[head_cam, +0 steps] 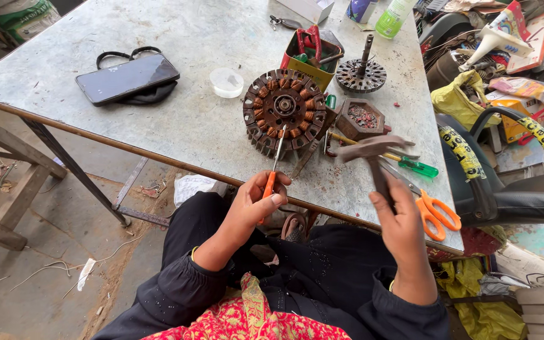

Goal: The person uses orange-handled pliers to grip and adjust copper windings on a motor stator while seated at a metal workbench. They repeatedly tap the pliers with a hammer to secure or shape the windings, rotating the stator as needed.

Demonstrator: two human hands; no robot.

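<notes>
Closely, left grip [256, 204] shut around orange screwdriver [272, 176], right grip [404, 226] around hammer [373, 157], beside perhaps yellow carton [310, 66].

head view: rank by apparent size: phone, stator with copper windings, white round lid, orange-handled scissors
1. Phone, stator: look alike, not ranked.
2. Orange-handled scissors: nearer the camera, partly hidden by the right hand, so unsure.
3. White round lid.

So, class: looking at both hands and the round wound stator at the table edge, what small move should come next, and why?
Probably a light tap. The left hand holds an orange-handled screwdriver with its tip set against the stator rim, while the right hand holds a hammer raised beside it, not touching. Bringing the hammer onto the screwdriver's handle end seems the natural step.
</notes>
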